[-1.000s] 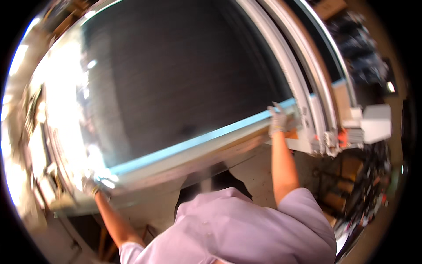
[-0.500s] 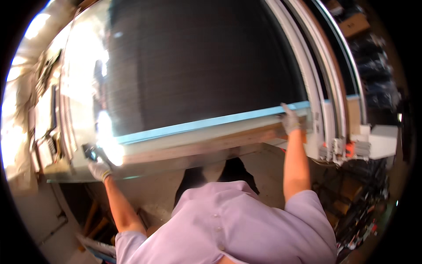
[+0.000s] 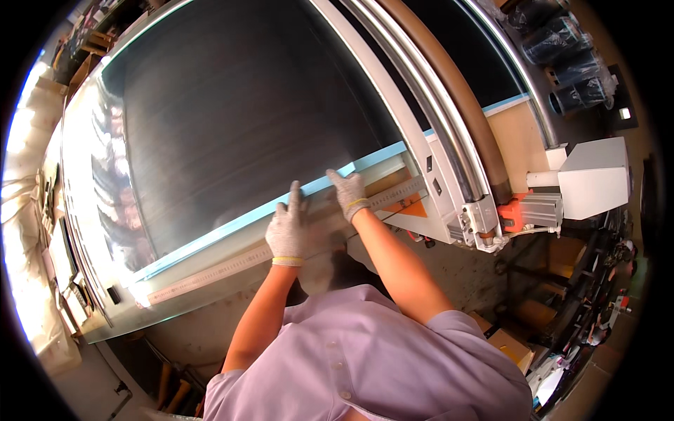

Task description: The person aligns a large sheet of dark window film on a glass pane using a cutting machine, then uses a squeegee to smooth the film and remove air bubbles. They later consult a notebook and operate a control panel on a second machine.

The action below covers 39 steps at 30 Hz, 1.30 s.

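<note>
A wide black sheet (image 3: 246, 119) lies on the glass-like table, with a light blue strip (image 3: 232, 224) along its near edge. My left hand (image 3: 286, 230), in a pale knit glove with a yellow cuff, is open; its fingers reach forward and its fingertips are at the strip. To its right, my right hand (image 3: 349, 195), gloved the same way, has a finger stretched out to the strip and looks open; its other fingers are partly hidden. Under and beside both hands runs a long ruler (image 3: 210, 275) along the table's near side.
At the right a gantry with a brown roller (image 3: 449, 91) and metal bars spans the table, its end carrying a red block (image 3: 511, 212) and a white box (image 3: 595, 181). A small black object (image 3: 114, 295) lies at the table's left. Plastic-wrapped black rolls (image 3: 554, 38) stand far right.
My hands were wide apart and have come together at the middle of the near edge. My left hand has left the dark object at the left. The view has shifted and turned.
</note>
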Motion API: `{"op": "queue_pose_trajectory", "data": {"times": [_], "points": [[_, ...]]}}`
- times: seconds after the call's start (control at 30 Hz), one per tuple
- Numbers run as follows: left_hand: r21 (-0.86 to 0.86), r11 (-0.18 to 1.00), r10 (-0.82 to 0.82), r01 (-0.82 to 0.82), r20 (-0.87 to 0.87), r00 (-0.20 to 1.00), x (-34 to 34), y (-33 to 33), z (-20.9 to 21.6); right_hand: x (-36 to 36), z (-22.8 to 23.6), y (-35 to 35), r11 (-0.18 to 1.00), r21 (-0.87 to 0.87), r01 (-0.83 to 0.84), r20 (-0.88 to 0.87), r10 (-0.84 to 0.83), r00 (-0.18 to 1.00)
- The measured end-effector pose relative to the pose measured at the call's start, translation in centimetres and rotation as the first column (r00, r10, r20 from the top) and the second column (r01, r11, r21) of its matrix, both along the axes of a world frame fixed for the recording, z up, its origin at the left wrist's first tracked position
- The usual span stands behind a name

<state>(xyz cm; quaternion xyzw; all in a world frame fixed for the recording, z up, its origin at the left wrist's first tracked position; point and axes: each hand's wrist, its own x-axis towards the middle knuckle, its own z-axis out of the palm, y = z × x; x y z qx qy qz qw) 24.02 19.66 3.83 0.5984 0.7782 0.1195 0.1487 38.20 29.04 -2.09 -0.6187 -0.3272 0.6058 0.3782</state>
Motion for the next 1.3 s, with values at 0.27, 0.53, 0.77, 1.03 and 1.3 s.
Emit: {"op": "queue_pose_trajectory", "data": {"times": [0.27,0.53,0.77,1.03,1.3], "points": [[-0.006,0.966,-0.255,0.259,-0.194,0.947,0.4,3.5,-1.4,0.0,1.1,0.5,0.998,-0.016,-0.063,0.194,0.065,0.979],[0.009,0.909,-0.405,0.416,-0.213,0.889,0.1,6.1,-0.8,-0.2,0.1,0.5,0.994,-0.091,0.069,-0.084,-0.076,0.994],[-0.077,0.996,-0.047,0.052,0.07,0.996,-2.2,-0.9,-0.7,-0.3,-0.8,0.2,1.0,-0.005,0.02,0.032,-0.02,0.999],[0.099,0.837,0.545,-0.539,-0.253,0.799,-30.7,-18.1,-1.2,-0.1,-1.8,0.2,0.996,0.072,0.056,0.182,-0.068,0.981],[0.249,0.785,0.589,-0.567,-0.017,0.808,-50.9,-28.6,-3.4,-4.2,-3.0,-1.1,0.944,0.243,0.222,0.498,-0.318,0.807]]}}
